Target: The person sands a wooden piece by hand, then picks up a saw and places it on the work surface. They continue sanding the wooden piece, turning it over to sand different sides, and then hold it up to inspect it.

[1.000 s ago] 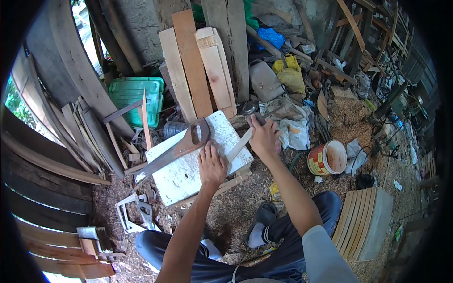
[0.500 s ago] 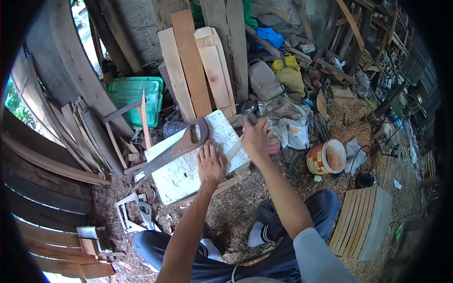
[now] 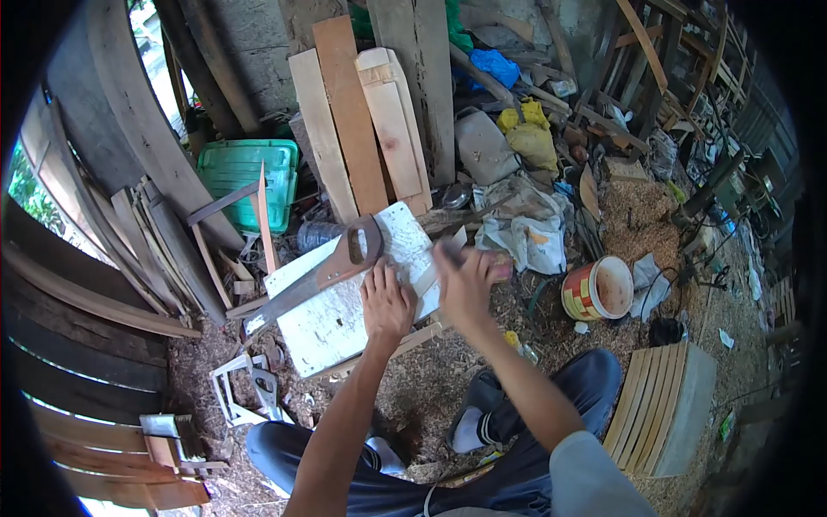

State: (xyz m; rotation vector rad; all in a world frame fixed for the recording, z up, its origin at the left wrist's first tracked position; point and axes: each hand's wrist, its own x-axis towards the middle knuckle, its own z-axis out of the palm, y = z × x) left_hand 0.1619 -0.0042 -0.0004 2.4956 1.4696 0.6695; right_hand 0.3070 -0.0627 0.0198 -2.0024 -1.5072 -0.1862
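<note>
My left hand point(image 3: 388, 303) lies flat on the white, paint-worn board point(image 3: 320, 332), fingers stretched out beside a narrow pale wood strip point(image 3: 425, 279). A hand saw point(image 3: 349, 256) with a brown handle rests across the same board, just beyond my left fingertips. My right hand point(image 3: 466, 289) is closed around a dark-handled tool point(image 3: 446, 255) at the board's right edge. Its kind is hard to make out because my fingers cover much of it and it is blurred.
Planks point(image 3: 346, 112) lean at the back beside a green plastic lid point(image 3: 248, 183). A paint bucket point(image 3: 597, 288) stands right, near stacked slats point(image 3: 659, 409). A white-framed object point(image 3: 239, 388) lies left on the shavings-covered floor. Rags point(image 3: 524, 237) and scrap lie behind my right hand.
My right hand has come down and closer to me with the tool, from above the board's right corner to beside its edge. My left hand and the saw stay almost in place.
</note>
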